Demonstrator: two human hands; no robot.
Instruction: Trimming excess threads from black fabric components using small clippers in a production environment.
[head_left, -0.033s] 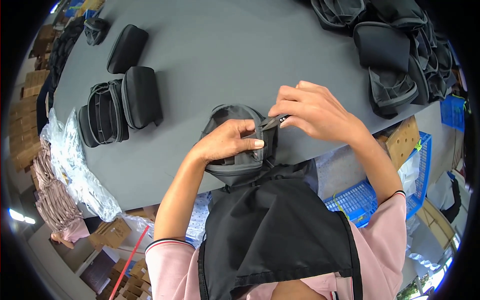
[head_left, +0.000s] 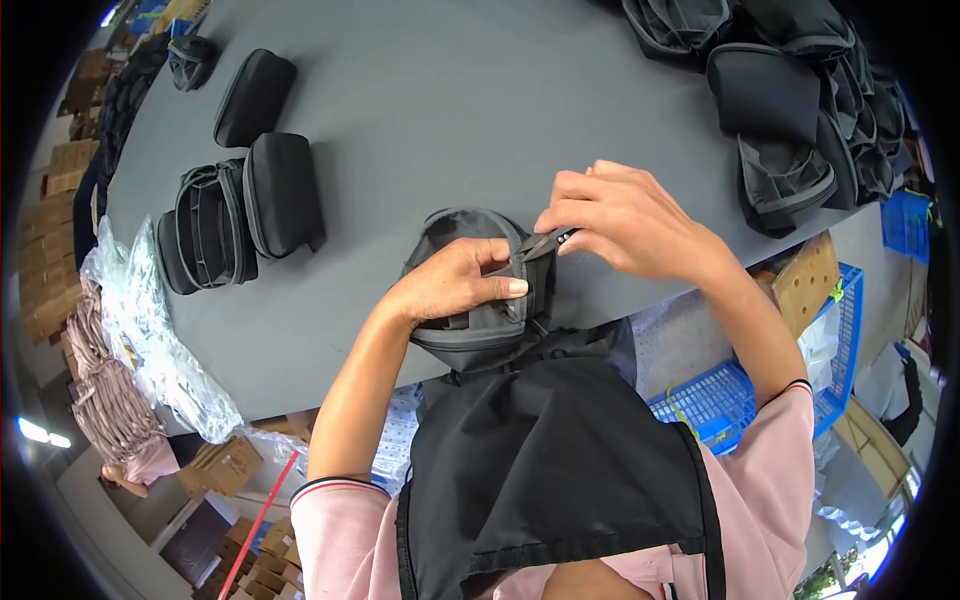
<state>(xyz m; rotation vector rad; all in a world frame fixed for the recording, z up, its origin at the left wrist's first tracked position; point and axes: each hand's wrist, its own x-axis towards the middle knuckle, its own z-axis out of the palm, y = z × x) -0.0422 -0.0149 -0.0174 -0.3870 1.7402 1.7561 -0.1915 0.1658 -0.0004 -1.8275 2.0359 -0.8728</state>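
A dark grey zippered pouch (head_left: 470,335) lies unzipped at the table's near edge, close against my black apron. My left hand (head_left: 455,283) reaches into its opening, with thumb and fingers pinching the edge on the right side. Small dark thread snips (head_left: 545,243) sit in the grip of my right hand (head_left: 625,220). Their blade tips meet the pouch's edge just beyond my left thumb. The exact spot under the tips is too small to make out.
Several black pouches (head_left: 282,195) stand on the grey table (head_left: 430,110) at the left. More are heaped at the far right (head_left: 765,95). Clear plastic wrap (head_left: 165,340) hangs over the left edge. A blue crate (head_left: 715,395) is below the table at the right.
My right hand and the snips have shifted very slightly. My left hand and the pouch have stayed in place.
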